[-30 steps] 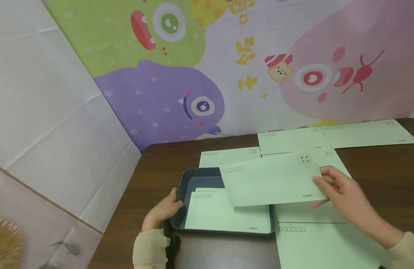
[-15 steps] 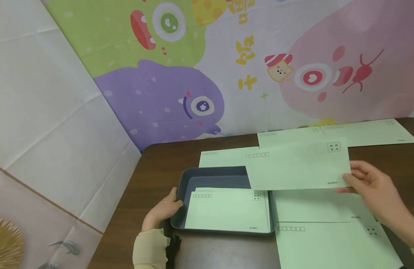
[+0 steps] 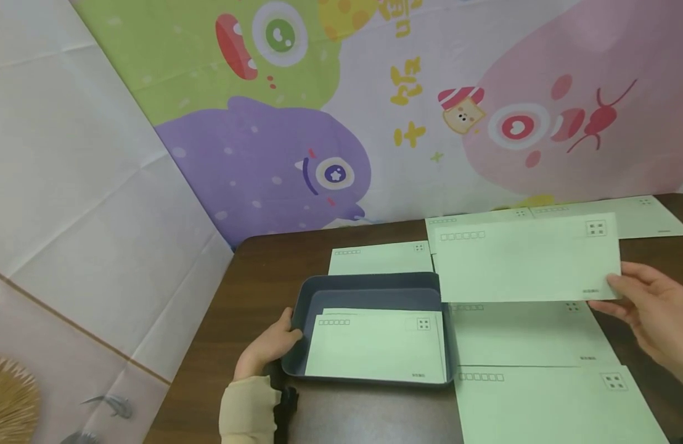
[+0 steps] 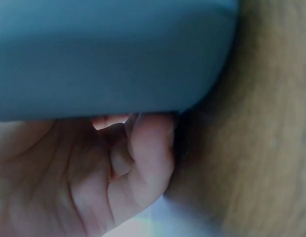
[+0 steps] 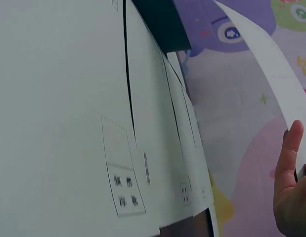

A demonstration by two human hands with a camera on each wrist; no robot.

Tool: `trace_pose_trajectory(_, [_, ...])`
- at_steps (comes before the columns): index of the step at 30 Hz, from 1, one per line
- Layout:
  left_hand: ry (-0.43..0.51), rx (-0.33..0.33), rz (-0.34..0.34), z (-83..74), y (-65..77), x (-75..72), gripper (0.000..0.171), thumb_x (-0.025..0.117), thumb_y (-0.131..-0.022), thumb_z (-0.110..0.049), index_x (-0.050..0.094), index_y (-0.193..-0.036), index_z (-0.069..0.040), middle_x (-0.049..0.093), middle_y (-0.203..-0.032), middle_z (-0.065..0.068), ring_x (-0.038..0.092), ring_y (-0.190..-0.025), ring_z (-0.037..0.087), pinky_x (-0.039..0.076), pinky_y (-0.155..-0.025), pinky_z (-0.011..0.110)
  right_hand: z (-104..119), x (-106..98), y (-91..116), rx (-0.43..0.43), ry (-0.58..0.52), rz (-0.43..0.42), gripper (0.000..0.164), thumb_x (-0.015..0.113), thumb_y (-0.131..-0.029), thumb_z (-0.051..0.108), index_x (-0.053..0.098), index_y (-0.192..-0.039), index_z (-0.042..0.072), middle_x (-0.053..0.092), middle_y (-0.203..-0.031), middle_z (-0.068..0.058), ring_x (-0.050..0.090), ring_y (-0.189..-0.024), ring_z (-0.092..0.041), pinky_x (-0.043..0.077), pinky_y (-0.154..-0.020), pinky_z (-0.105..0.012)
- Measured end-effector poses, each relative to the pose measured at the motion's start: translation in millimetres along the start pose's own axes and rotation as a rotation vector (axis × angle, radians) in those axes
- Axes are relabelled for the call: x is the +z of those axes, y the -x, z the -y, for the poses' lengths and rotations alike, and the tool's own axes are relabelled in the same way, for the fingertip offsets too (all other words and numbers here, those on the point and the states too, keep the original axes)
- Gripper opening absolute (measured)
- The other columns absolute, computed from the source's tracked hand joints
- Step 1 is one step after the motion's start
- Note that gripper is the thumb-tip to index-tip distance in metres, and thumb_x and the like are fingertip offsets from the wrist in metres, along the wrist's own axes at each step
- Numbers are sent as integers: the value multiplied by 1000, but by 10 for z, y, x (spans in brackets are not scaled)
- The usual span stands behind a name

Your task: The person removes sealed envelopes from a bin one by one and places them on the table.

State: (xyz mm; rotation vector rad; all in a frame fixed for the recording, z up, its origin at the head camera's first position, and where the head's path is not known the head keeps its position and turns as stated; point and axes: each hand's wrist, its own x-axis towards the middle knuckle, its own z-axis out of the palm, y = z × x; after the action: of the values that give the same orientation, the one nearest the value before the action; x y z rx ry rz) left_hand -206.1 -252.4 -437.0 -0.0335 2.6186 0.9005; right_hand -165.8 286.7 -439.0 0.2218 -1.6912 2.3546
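My left hand [image 3: 268, 346] grips the left side of a dark blue-grey rectangular tray [image 3: 369, 282], thumb at its rim. In the left wrist view the fingers [image 4: 152, 148] lie against the underside of the tray [image 4: 108, 74]. Several pale green envelopes [image 3: 369, 351] lie stacked in the tray. To the right, my right hand [image 3: 654, 311] pinches one envelope [image 3: 527, 262] by its lower right corner and holds it above the table. This envelope faces up, its row of boxes at the left and stamp square at the right. In the right wrist view it shows nearly edge-on beside the hand [image 5: 296, 197].
More envelopes lie flat in rows right of the tray, among them a near one [image 3: 547, 407] and a middle one [image 3: 530, 336]. Others lie behind the tray [image 3: 377, 259] and along the back edge. A cartoon-printed cloth [image 3: 402, 185] hangs behind the brown table [image 3: 230, 296].
My right hand has carried the envelope rightward and slightly up, from over the tray to above the envelopes on the right. The left hand and tray have stayed in place.
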Motion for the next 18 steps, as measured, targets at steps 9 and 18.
trace_pose_trajectory(9, [2, -4, -3, -17, 18, -13, 68, 39, -89, -18, 7, -142, 10, 10, -148, 26, 16, -135, 40, 17, -107, 53, -25, -210, -28, -67, -239, -46, 24, 39, -93, -3, 57, -107, 6, 66, -91, -3, 69, -69, -17, 53, -57, -24])
trace_pose_trajectory(18, [13, 1, 1, -32, 28, -16, 67, 39, -89, -17, 7, -141, 10, 13, -147, 28, 18, -135, 41, 19, -107, 54, -113, -501, -55, -44, -166, -199, 17, 39, -95, 9, 41, -111, 15, 65, -83, 4, 67, -61, -11, 51, -52, -18])
